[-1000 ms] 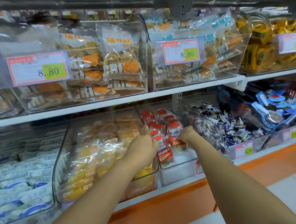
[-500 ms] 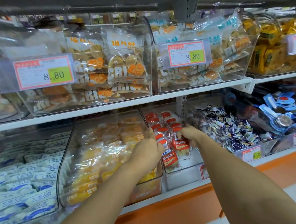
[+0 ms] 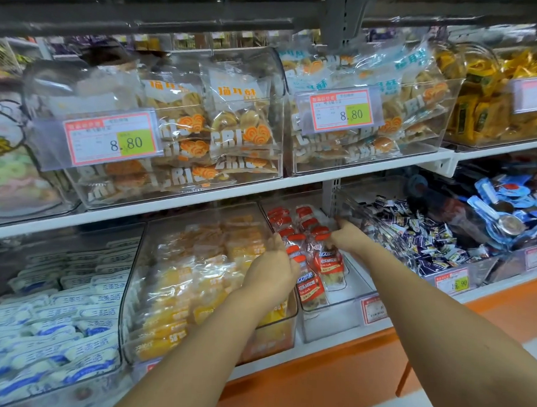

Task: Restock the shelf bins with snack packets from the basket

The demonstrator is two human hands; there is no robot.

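Where the white lower shelf board (image 3: 271,370) carries the clear plastic bin (image 3: 332,322), both hands reach inside.
The left hand (image 3: 270,272), fingers straight and together, presses the left flank of the red-capped bottle-shaped snack packets (image 3: 311,288) lying in the bin; the right hand (image 3: 349,238) rests on their right flank, grip not discernible.

Your right hand (image 3: 347,238) grips candy packets (image 3: 311,286) in their bin (image 3: 332,318); left hand (image 3: 270,268) just left, touching them. Left of grip: pastry-packet bin (image 3: 129,305). Right: wrapped-sweets bin (image 3: 487,269). Above: biscuit-bag bins (image 3: 174,186).
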